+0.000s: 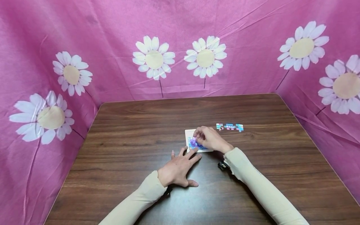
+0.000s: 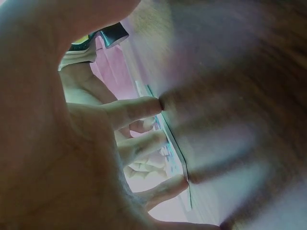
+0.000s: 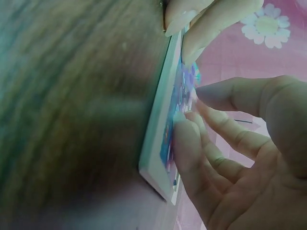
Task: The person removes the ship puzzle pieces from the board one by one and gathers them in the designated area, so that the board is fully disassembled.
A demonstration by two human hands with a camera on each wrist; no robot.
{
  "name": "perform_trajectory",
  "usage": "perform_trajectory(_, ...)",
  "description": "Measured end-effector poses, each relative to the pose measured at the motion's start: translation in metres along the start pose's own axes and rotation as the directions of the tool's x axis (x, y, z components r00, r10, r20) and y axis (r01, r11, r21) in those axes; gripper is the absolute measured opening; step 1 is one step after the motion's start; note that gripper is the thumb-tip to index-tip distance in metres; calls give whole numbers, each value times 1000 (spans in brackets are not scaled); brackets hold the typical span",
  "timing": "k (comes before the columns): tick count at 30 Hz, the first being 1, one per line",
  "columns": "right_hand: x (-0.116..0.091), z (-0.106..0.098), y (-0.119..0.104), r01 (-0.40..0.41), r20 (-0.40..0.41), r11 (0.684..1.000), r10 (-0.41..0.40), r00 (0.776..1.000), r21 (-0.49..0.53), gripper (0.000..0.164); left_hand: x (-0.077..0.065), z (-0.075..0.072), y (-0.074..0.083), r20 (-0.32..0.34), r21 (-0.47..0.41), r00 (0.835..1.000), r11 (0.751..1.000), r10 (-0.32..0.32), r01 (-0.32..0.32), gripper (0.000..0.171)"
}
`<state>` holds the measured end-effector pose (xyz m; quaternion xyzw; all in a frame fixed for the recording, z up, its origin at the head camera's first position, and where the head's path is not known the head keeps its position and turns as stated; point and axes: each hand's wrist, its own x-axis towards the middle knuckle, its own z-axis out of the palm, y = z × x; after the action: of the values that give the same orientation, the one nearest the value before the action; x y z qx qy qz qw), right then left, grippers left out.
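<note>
A small jigsaw puzzle [image 1: 190, 132] with a white frame and a blue and purple picture lies on the table. My left hand [image 1: 177, 168] has its fingers spread, with fingertips on the puzzle's near-left edge; in the left wrist view those fingers [image 2: 139, 146] reach its rim. Above the picture, my right hand [image 1: 211, 139] has curled fingers and appears to pinch a small puzzle piece. In the right wrist view its thumb [image 3: 188, 139] is low against the puzzle's surface [image 3: 158, 139]. The fingers mostly hide the piece, and the hand covers the puzzle's right part.
Several loose puzzle pieces [image 1: 230, 126] lie in a row to the right, behind my right hand. The brown wooden table [image 1: 135, 131] is bordered by pink cloth [image 1: 112, 37] printed with white flowers at the back and sides.
</note>
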<state>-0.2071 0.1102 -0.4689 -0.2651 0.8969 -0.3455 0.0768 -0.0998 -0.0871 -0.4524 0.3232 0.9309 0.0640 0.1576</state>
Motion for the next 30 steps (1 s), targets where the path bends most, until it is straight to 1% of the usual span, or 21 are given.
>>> perform_trajectory(3,1,-1,-1,9,-7,1000,-9,1000,17,8,1,0,0,-2,5,1000,1000,2,-2,103)
perform_trajectory(11,3,2,-3,18,21,996,-20,1000,93,12,1,0,0,-12,5,1000,1000,8,-8,103)
perform_trajectory(14,3,4,-3,23,8,995,-24,1000,97,11,0,0,0,-12,6,1000,1000,11,-11,103)
perform_trajectory(18,2,4,-2,25,-33,993,-21,999,116,9,0,0,-1,-6,8,1000,1000,1,-1,103)
perform_trajectory(23,-2,-4,3,14,-78,991,-4,997,132,7,1,0,-1,1,9,1000,1000,-6,6,104)
perform_trajectory(27,-7,-16,11,-18,-102,989,33,994,147,7,1,1,-1,-2,2,1000,1000,-1,1,104)
perform_trajectory(30,-11,-27,18,-49,-124,981,72,990,185,8,1,2,0,-6,-9,1000,1000,7,-7,103)
